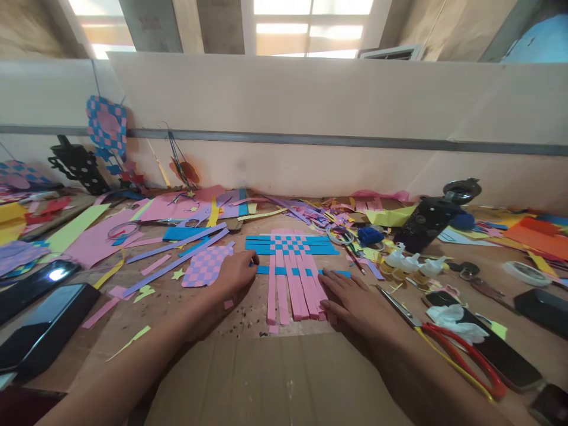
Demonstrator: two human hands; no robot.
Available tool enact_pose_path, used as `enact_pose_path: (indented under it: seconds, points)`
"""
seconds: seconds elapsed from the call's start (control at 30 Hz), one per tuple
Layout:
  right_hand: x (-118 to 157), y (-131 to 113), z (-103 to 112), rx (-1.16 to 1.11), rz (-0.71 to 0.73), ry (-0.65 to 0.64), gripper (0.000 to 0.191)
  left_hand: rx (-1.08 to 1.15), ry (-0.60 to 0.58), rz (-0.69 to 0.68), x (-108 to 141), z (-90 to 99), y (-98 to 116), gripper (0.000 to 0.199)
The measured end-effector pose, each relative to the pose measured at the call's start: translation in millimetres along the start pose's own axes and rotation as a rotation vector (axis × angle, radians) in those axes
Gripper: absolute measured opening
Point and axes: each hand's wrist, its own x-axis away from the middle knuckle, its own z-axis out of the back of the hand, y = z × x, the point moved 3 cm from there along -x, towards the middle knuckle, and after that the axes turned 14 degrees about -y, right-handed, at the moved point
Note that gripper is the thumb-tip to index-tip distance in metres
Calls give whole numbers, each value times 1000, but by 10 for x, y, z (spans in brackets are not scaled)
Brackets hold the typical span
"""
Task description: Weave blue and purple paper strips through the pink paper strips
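With left hand [237, 267], pinches the left end of lower blue strip [265, 270]; with right hand [351, 296] spread, braces pink strips [271, 296], presumably to keep everything aligned.

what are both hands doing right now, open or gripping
Left hand: curled at left end of nearest blue strip; grip unclear.
Right hand: open, fingers spread beside pink strips.

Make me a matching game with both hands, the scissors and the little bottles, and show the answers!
1. Left hand
2. Right hand
3. Scissors
4. Little bottles

A. Red and silver
B. At the left end of the lowest blue strip
C. White tops
D. At the right edge of the pink strips

Pairs: 1-B, 2-D, 3-A, 4-C
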Motion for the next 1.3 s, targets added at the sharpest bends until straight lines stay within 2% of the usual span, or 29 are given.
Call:
enact_pose_path:
  seconds: [0.3,0.6,0.7,0.77,0.87,0.97,1.03,1.17,1.3]
  points:
    - [-135,-2,120,9,-15,-35,69,-16,40,11,-102,13,-19,30]
    - [-224,19,94,60,-21,-7,65,-105,94,-12,-172,-13,-69,28]
    - [-196,19,107,67,3,32,58,-211,175,-65,-96,-17,-6,32]
    - [-192,20,119,69,19,43,56,-256,220,-157,-20,-50,117,36]
    - [-215,11,122,78,28,42,56,-256,118,-371,99,-205,399,44]
    - [-248,-7,92,87,36,51,60,-246,-101,-592,210,-434,681,65]
    - [-268,-10,61,103,55,68,59,-212,-218,-694,262,-559,795,79]
    - [-317,42,21,175,125,110,55,-142,-328,-735,281,-674,823,90]
    - [-378,122,28,186,110,149,56,-133,-361,-732,296,-693,782,92]
